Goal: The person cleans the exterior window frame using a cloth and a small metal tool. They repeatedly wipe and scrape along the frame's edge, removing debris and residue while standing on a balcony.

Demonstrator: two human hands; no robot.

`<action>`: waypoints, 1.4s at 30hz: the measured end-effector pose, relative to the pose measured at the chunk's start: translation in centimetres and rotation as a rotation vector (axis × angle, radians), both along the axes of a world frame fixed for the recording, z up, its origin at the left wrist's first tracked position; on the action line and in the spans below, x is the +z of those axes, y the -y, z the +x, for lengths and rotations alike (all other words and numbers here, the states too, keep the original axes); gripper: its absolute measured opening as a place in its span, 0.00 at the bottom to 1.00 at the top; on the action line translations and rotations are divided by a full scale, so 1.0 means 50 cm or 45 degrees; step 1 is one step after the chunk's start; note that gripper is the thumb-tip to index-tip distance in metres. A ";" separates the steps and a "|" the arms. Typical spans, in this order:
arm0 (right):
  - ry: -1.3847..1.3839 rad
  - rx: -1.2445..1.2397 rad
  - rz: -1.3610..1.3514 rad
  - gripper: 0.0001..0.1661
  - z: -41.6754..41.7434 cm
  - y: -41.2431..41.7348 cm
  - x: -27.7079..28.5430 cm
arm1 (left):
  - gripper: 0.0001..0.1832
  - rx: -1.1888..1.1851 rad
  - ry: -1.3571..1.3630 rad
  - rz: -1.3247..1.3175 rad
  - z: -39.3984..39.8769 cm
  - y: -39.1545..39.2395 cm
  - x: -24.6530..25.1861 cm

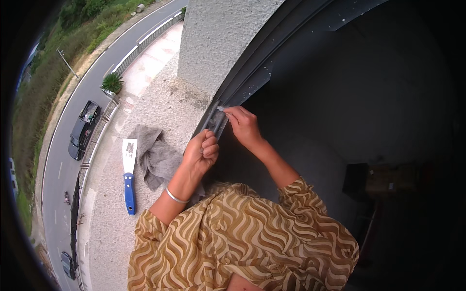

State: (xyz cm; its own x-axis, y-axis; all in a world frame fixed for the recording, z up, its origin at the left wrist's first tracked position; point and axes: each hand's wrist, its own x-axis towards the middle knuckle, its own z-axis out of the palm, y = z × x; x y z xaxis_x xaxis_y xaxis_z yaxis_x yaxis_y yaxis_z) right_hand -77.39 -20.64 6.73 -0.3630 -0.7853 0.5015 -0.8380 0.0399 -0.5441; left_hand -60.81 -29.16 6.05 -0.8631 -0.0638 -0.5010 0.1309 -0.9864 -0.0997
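Note:
My right hand (243, 123) pinches a small whitish scrap (220, 108) between thumb and fingers, over the upper end of the window frame's track (214, 122). My left hand (201, 150) is curled at the lower part of that track; something small and pale shows at its fingers, too hidden to name. A crumpled grey cloth (154, 160) lies on the rough ledge, left of my left forearm. Beside the cloth rests a putty knife (129, 189) with a blue handle and a broad metal blade pointing up in the view.
The rough outer ledge (105, 232) runs down the left. A textured wall (218, 40) rises above the hands, next to the dark metal frame (255, 72). Far below lie a road (54, 145) and a dark pickup truck (83, 129). Boxes (389, 178) stand in the dark interior.

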 end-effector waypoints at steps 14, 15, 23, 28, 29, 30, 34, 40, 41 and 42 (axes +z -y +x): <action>0.060 -0.054 0.022 0.06 0.009 0.001 -0.005 | 0.15 -0.019 0.027 -0.055 -0.001 0.000 0.002; -0.071 -0.048 -0.002 0.06 0.012 0.008 -0.006 | 0.15 -0.031 0.022 -0.070 0.001 0.002 -0.001; -0.278 -0.049 0.069 0.02 0.019 0.030 0.015 | 0.17 -0.154 0.091 -0.196 0.006 0.016 0.009; -0.437 0.022 0.257 0.02 0.003 0.030 -0.006 | 0.17 -0.199 0.127 -0.226 0.003 0.018 0.002; -0.398 0.026 0.223 0.02 0.002 0.030 -0.003 | 0.17 -0.208 0.145 -0.226 0.004 0.019 -0.001; -0.361 0.027 0.194 0.01 0.001 0.028 0.003 | 0.16 -0.205 0.138 -0.227 0.003 0.018 -0.003; -0.435 0.035 0.186 0.01 -0.008 0.033 0.004 | 0.16 -0.197 0.121 -0.233 0.003 0.016 -0.005; -0.333 0.002 0.170 0.02 -0.010 0.045 0.003 | 0.16 -0.217 0.136 -0.240 0.001 0.017 -0.005; -0.355 0.004 0.217 0.02 -0.008 0.047 0.001 | 0.16 -0.220 0.140 -0.245 0.001 0.018 -0.004; -0.378 0.004 0.262 0.01 -0.006 0.047 -0.001 | 0.16 -0.217 0.130 -0.237 0.003 0.018 -0.006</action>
State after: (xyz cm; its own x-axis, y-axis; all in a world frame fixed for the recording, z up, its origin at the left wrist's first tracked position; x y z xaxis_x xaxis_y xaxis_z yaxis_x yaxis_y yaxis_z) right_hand -77.70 -23.00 6.68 -0.2229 -0.8816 0.4160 -0.9587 0.1208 -0.2577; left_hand -60.69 -30.05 5.73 -0.8148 -0.0210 -0.5794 -0.0389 -0.9951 0.0907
